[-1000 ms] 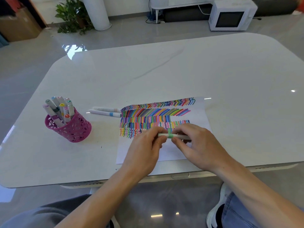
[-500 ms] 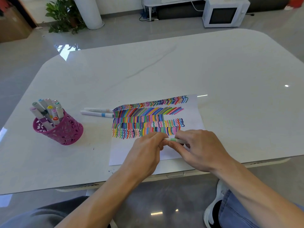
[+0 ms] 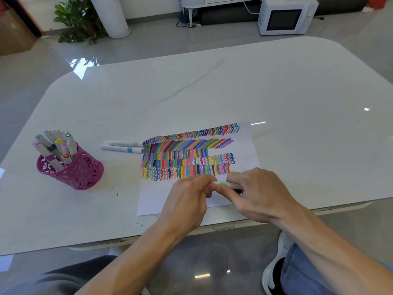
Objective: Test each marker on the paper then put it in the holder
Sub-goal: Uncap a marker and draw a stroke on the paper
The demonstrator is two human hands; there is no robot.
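The left hand (image 3: 187,201) and right hand (image 3: 257,194) are meeting over the near part of the paper (image 3: 244,150), each pinching one end of a white marker (image 3: 225,184) with a green band and holding it level. Rows of coloured strokes are filling the sheet's far half. Two loose markers (image 3: 121,146) are lying side by side at its far left corner. Well to the left on the worktop (image 3: 212,92), the pink holder (image 3: 78,171) is standing with a bunch of markers (image 3: 57,145) in it. A microwave (image 3: 286,17) and a plant (image 3: 78,20) are sitting on the floor beyond.
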